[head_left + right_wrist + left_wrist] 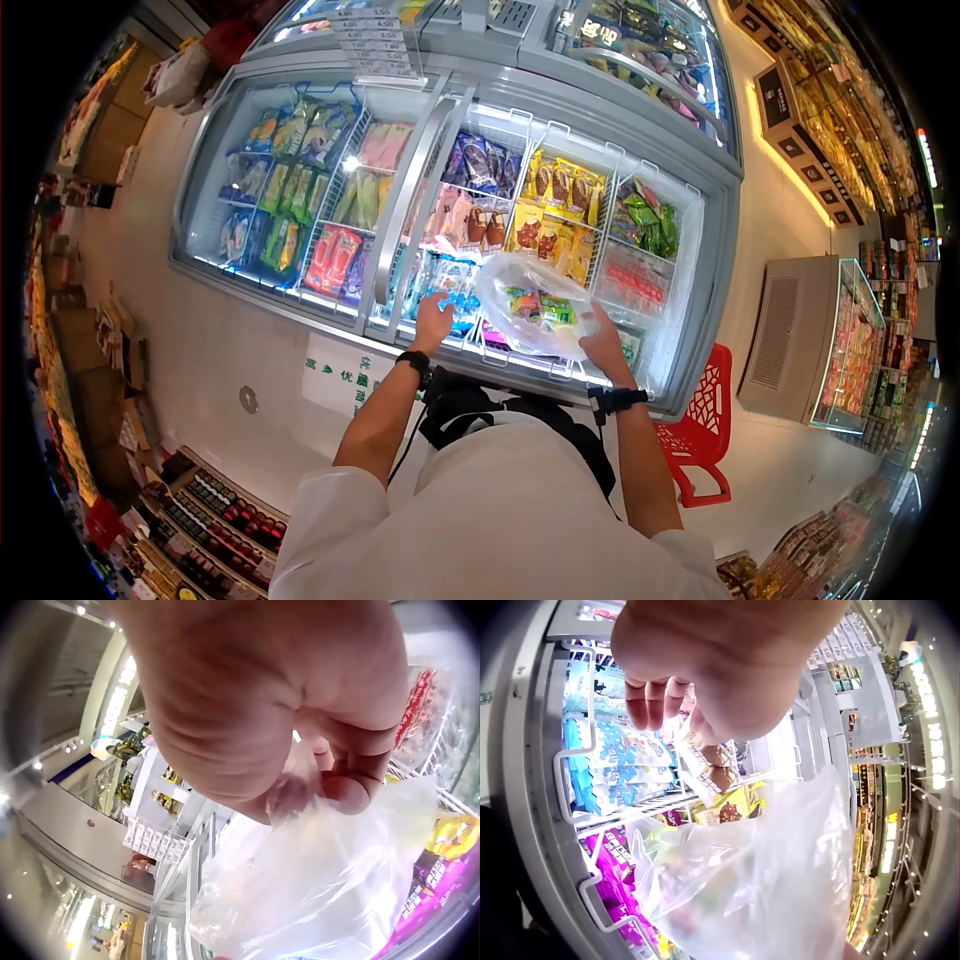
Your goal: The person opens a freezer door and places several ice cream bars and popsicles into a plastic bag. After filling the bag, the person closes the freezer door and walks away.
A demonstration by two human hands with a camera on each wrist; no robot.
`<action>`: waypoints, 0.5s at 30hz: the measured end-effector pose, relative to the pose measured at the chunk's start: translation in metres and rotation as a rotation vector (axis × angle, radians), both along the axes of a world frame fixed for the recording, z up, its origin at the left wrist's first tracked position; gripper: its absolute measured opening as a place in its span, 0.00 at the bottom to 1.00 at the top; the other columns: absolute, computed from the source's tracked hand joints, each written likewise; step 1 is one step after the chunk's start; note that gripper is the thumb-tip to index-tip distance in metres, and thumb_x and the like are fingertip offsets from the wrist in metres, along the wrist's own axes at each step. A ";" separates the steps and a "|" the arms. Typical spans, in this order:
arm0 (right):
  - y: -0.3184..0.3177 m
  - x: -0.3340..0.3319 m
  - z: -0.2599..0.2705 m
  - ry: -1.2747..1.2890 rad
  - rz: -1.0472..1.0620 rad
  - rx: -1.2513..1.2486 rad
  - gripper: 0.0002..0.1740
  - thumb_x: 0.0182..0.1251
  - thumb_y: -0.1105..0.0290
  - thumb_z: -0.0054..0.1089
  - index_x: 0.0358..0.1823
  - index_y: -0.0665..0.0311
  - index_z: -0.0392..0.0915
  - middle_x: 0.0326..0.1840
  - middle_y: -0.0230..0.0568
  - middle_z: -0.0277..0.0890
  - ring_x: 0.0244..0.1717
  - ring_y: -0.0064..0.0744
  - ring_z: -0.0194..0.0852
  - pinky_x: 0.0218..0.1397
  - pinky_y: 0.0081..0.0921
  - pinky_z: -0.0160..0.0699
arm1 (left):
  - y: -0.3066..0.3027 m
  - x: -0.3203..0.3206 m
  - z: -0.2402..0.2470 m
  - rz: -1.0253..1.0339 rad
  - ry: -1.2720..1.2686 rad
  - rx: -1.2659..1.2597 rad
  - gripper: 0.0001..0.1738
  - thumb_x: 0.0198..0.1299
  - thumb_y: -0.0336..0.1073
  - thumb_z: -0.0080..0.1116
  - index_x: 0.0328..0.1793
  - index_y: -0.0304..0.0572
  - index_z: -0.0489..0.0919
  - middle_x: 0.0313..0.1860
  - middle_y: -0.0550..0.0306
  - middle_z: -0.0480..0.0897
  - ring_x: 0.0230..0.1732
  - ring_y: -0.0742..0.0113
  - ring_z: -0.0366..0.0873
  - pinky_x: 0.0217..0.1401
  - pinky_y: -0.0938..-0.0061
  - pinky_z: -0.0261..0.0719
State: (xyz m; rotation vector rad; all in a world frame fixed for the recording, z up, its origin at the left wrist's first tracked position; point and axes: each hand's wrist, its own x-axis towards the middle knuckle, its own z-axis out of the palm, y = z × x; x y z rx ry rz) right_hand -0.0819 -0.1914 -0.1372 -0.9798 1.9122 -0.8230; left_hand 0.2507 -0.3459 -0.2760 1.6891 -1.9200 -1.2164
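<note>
My right hand (604, 345) pinches the rim of a clear plastic bag (500, 318), its thumb and fingers curled on the film in the right wrist view. Through the bag, green and colourful packets (545, 307) show. My left hand (433, 322) reaches into the open freezer, over blue and white ice cream packs (461, 275). In the left wrist view its fingers (655, 705) hang loosely bent above those packs (619, 761), holding nothing. Purple packs (613, 877) lie in the wire basket beside the bag.
The chest freezer's wire baskets hold yellow packs (566, 190), red and white packs (635, 280) and green packs (648, 215). A sliding lid frame (400, 215) stands left of my left hand. A red chair (705, 430) is at the right.
</note>
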 end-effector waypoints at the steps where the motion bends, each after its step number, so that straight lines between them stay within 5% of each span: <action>1: 0.002 0.002 0.003 -0.021 -0.016 0.011 0.48 0.46 0.85 0.55 0.75 0.67 0.55 0.57 0.43 0.75 0.27 0.21 0.72 0.30 0.19 0.74 | -0.005 0.004 -0.006 -0.072 -0.094 0.045 0.20 0.58 0.39 0.61 0.54 0.37 0.79 0.49 0.36 0.80 0.50 0.39 0.79 0.57 0.56 0.76; 4: 0.008 0.013 0.015 -0.030 -0.065 0.030 0.48 0.46 0.85 0.55 0.76 0.67 0.55 0.58 0.44 0.74 0.26 0.22 0.73 0.27 0.20 0.74 | -0.018 0.003 -0.022 -0.245 -0.283 0.249 0.23 0.54 0.42 0.61 0.55 0.37 0.80 0.52 0.33 0.80 0.59 0.38 0.75 0.61 0.56 0.74; 6: 0.012 0.020 0.018 -0.015 -0.079 0.102 0.48 0.46 0.83 0.57 0.75 0.67 0.55 0.59 0.45 0.73 0.27 0.24 0.74 0.30 0.22 0.75 | -0.022 -0.006 -0.008 -0.381 -0.459 0.405 0.29 0.56 0.40 0.53 0.68 0.58 0.74 0.70 0.34 0.65 0.68 0.36 0.66 0.69 0.48 0.67; 10: 0.030 0.030 -0.004 0.084 -0.047 0.173 0.51 0.44 0.80 0.62 0.75 0.66 0.53 0.60 0.46 0.71 0.29 0.27 0.74 0.34 0.22 0.75 | -0.023 -0.017 -0.031 -0.550 -0.619 0.505 0.31 0.59 0.41 0.52 0.72 0.67 0.70 0.77 0.32 0.54 0.74 0.33 0.58 0.72 0.45 0.63; 15: 0.026 0.045 0.003 0.013 -0.124 0.204 0.52 0.44 0.83 0.62 0.77 0.61 0.52 0.62 0.46 0.72 0.25 0.26 0.75 0.29 0.24 0.77 | -0.015 -0.023 -0.053 -0.595 -0.746 0.572 0.29 0.63 0.42 0.47 0.72 0.46 0.70 0.80 0.34 0.48 0.76 0.30 0.52 0.73 0.41 0.56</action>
